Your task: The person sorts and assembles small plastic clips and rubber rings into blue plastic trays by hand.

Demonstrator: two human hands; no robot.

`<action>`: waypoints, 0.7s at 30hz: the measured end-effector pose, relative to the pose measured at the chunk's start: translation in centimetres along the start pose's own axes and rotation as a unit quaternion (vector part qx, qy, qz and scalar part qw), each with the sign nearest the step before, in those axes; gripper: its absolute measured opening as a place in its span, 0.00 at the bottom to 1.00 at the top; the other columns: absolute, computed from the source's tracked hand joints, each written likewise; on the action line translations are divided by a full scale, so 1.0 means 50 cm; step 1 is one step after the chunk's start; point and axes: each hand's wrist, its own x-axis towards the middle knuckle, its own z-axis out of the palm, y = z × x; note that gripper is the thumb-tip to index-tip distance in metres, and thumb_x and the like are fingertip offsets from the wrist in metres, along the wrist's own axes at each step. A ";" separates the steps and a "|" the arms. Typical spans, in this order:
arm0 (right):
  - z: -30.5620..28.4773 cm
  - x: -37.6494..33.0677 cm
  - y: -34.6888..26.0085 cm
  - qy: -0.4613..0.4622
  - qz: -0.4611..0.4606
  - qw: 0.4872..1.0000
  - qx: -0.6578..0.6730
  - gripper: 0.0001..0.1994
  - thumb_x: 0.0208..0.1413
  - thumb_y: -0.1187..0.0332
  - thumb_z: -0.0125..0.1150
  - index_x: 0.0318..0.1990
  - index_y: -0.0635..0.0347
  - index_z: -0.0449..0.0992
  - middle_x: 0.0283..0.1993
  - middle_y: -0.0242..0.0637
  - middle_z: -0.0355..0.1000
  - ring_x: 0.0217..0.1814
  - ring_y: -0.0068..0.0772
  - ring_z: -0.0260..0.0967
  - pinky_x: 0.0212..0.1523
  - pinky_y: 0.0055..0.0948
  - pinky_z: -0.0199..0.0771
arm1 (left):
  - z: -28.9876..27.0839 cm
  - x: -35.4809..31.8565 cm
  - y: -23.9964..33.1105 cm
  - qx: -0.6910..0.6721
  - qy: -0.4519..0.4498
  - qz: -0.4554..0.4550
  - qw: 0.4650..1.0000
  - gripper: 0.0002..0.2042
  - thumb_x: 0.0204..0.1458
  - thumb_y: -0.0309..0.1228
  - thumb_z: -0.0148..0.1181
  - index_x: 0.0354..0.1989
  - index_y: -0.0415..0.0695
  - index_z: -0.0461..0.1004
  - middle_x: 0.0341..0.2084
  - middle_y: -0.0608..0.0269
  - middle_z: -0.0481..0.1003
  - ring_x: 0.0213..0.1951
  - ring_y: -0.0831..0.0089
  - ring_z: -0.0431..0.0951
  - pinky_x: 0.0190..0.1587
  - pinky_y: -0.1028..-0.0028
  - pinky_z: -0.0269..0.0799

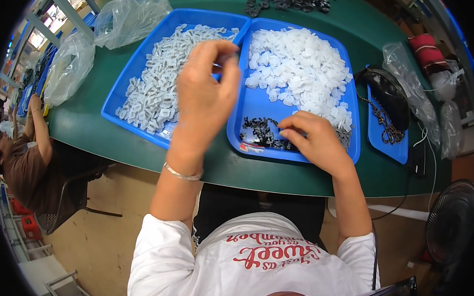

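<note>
Black bits: a small loose pile is being held in the near part of the right-side blue tray, just beside the right fingertips, mostly to their left.
Right hand: this hand is being held low at the pile's edge, thumb and forefinger narrowly spaced; whether a bit is being pinched, can't tell.
Left hand: this one is being held up above the left-side blue tray, well apart from the black bits, fingers curled toward the thumb; blurry, so can't tell if anything is being gripped.
Step in hand: looks like tiny bits are being picked or sorted by the right fingertips, just a judgement.
Next move: probably a careful pinch is being called for, one bit at a time, without the pile being scattered.
White pieces: a big heap is being held behind the black bits, same tray.
Grey pieces: a wide spread is being held in the other tray, under the left hand.
Table: both trays are being supported by the green top, with a black bag being parked off to the right.
</note>
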 end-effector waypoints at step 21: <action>0.037 0.025 0.002 -0.095 -0.111 0.989 -0.019 0.06 0.52 0.73 0.65 0.36 0.65 0.79 0.34 0.44 0.76 0.36 0.44 0.74 0.38 0.37 0.73 | 0.140 -0.070 -0.038 0.195 -0.379 0.133 0.895 0.09 0.40 0.23 0.59 0.33 0.37 0.76 0.37 0.53 0.74 0.43 0.54 0.75 0.40 0.63 0.76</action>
